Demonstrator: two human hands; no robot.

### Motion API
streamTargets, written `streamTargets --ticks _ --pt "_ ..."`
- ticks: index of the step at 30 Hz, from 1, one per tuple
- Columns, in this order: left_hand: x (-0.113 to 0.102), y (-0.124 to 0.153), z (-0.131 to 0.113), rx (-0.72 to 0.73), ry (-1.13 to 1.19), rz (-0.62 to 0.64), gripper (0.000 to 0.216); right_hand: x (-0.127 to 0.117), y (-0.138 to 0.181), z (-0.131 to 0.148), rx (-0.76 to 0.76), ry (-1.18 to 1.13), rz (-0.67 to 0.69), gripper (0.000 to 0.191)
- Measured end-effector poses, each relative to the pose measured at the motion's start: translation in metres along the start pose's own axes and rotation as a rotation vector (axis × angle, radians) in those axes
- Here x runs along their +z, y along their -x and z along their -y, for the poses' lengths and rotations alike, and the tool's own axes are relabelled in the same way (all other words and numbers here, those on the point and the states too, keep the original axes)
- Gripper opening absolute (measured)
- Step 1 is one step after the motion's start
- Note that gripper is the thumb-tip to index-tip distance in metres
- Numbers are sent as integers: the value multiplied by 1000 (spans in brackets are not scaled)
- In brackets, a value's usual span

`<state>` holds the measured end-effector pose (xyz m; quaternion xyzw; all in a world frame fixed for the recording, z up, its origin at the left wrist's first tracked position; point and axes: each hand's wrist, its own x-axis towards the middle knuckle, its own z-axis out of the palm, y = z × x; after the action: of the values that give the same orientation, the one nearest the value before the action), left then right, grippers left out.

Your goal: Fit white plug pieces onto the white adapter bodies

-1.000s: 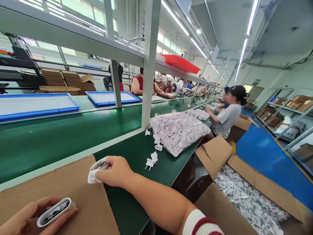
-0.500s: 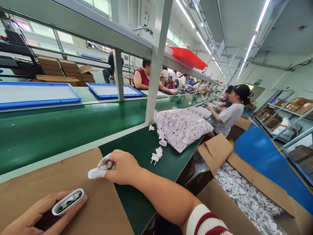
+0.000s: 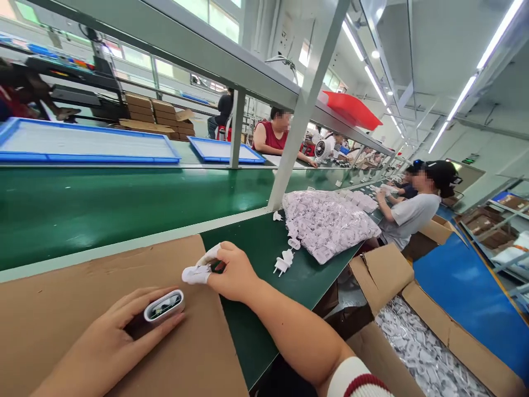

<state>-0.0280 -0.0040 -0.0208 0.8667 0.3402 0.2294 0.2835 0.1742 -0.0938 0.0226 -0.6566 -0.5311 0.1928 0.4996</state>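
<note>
1. Factory hall: green conveyor (image 3: 124,204) runs past the far edge of the cardboard sheet (image 3: 202,353); blue-rimmed trays (image 3: 91,160), 2 clearly seen, lie farther beyond the sheet.
2. Left hand (image 3: 109,336) over the sheet, clasping a white oval housing (image 3: 164,306) between thumb and fingers. Its open end is toward the camera; circuit board partly visible inside.
3. Right hand (image 3: 233,275) by the sheet's far right corner, white covers on thumb and finger. Covered tips close together; cannot tell whether anything is pinched between them.
4. Green bench top (image 3: 250,342), right of the sheet, carries loose white plug pieces (image 3: 284,262). Beyond these, farther from the sheet, a clear bag (image 3: 330,226) of white parts.
5. Well right of the sheet: open carton (image 3: 382,273) of more white parts.
6. Beyond the carton, still farther from the sheet: co-worker in grey shirt (image 3: 417,215).
</note>
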Motion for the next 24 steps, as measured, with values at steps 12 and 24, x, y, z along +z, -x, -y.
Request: streamTargets --ticks 12,24 --pt "-16 4 -23 90 311 81 29 9 18 19 -186 29 101 14" --pt "-16 5 -23 121 355 81 20 17 21 28 -426 348 199 16"
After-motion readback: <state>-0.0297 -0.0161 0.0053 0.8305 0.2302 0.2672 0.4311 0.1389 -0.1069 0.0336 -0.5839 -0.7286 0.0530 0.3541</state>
